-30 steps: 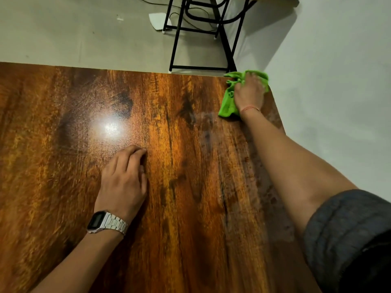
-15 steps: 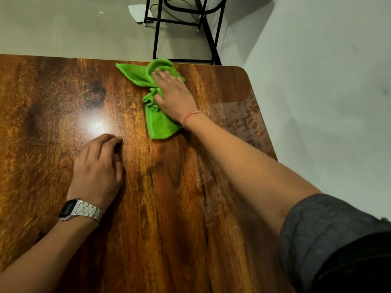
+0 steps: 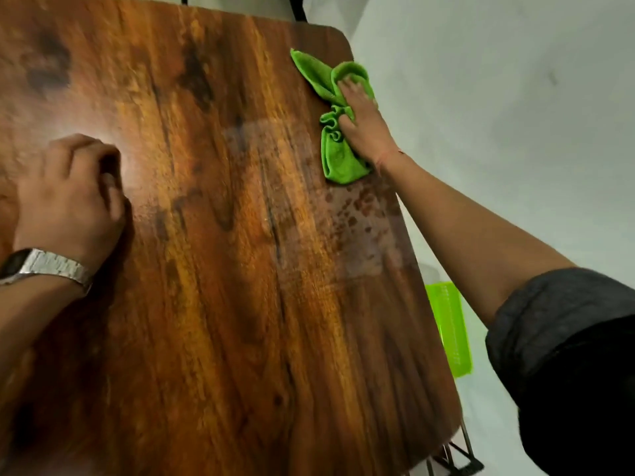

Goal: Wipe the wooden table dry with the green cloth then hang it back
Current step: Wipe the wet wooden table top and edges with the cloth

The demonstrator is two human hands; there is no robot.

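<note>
The wooden table (image 3: pixel 223 304) fills most of the view. A crumpled green cloth (image 3: pixel 338 156) lies near its far right edge. My right hand (image 3: pixel 364 121) presses flat on the cloth, fingers stretched forward over it. A wet, spotted patch (image 3: pixel 357 221) shows on the wood just nearer than the cloth. My left hand (image 3: pixel 72 197) rests on the table at the left, fingers curled under, holding nothing, with a silver watch on the wrist.
A green plastic object (image 3: pixel 448 331) sits on the floor beside the table's right edge. Black metal table legs (image 3: pixel 460 458) show at the bottom right. A pale floor lies to the right and a dark frame stands beyond the far edge.
My right hand has slid the cloth from the far middle of the table rightward to the right edge. The camera has tilted down and closer. My left hand stays put.
</note>
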